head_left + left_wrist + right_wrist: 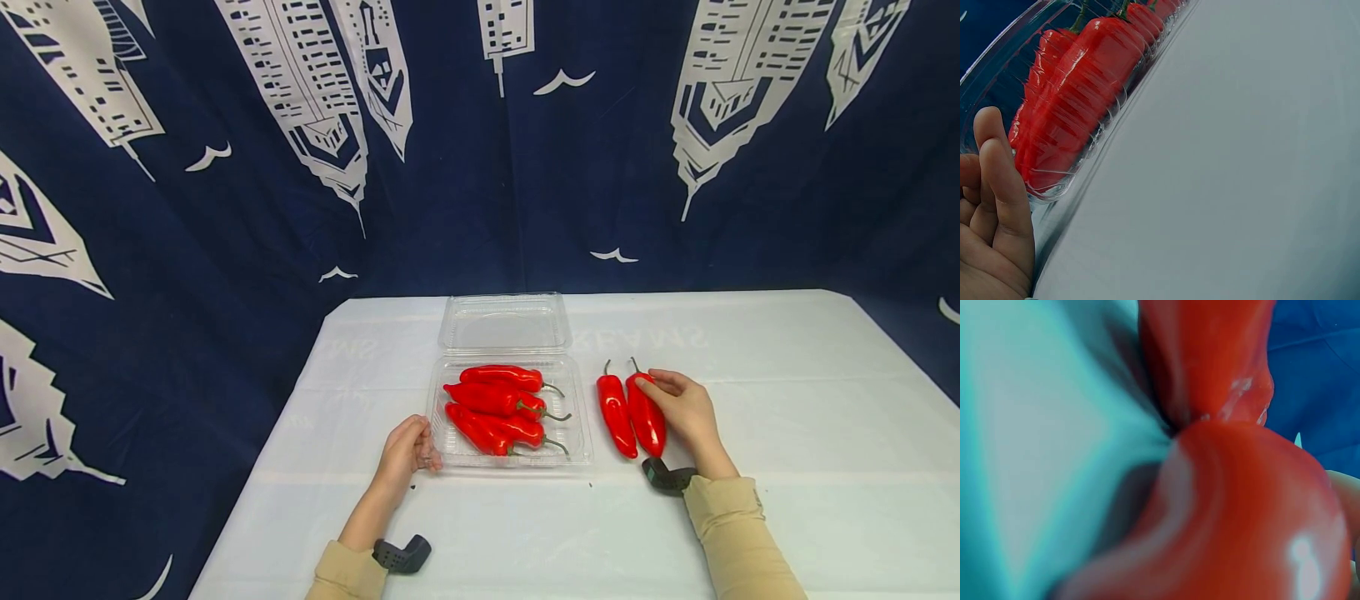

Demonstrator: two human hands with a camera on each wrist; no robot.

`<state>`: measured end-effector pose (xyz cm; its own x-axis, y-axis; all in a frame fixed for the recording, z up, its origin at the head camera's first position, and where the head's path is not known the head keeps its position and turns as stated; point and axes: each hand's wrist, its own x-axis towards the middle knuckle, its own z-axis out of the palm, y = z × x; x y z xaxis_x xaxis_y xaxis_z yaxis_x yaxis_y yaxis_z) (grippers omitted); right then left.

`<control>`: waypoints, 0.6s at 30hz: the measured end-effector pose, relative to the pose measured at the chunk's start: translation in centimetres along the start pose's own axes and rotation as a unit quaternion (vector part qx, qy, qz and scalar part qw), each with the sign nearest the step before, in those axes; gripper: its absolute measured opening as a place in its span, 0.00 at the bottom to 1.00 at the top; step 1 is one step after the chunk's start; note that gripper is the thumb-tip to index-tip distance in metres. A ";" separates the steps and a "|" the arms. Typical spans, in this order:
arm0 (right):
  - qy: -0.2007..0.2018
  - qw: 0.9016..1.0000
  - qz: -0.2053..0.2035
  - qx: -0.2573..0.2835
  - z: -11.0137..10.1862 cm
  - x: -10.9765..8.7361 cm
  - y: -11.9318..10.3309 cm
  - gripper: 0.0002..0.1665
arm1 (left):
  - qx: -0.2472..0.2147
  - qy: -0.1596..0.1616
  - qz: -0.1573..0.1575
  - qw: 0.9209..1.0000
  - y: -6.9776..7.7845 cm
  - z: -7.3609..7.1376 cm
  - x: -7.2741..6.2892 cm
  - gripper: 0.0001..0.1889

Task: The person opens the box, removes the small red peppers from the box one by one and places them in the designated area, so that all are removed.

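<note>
A red pepper (647,421) is lying on the white table (510,533), just right of a second pepper (617,415), and the right hand (690,408) is pinching it near its stem end. The left hand (408,446) is resting at the near left corner of the clear container (582,450); whether it is gripping the rim, one cannot tell. Several more peppers (487,398) are lying inside.

Head view looks forward and down at the table (810,417); close wrist views share its clear container (579,440) (left) and peppers (617,417) (right).
</note>
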<state>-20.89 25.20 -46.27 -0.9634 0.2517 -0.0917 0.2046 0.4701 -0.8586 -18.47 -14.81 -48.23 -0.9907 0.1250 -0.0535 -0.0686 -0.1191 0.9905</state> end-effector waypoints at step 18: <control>-0.015 1.000 0.013 -0.012 -0.4 -0.2 -0.3 0.40 | 0.002 -0.004 0.004 1.000 0.0 0.0 -0.1 0.11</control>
<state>-20.70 25.37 -45.77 -0.9622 0.2396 -0.1292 0.2337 0.4833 -0.8437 -18.41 -14.84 -48.22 -0.9902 0.1322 -0.0449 -0.0605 -0.1164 0.9914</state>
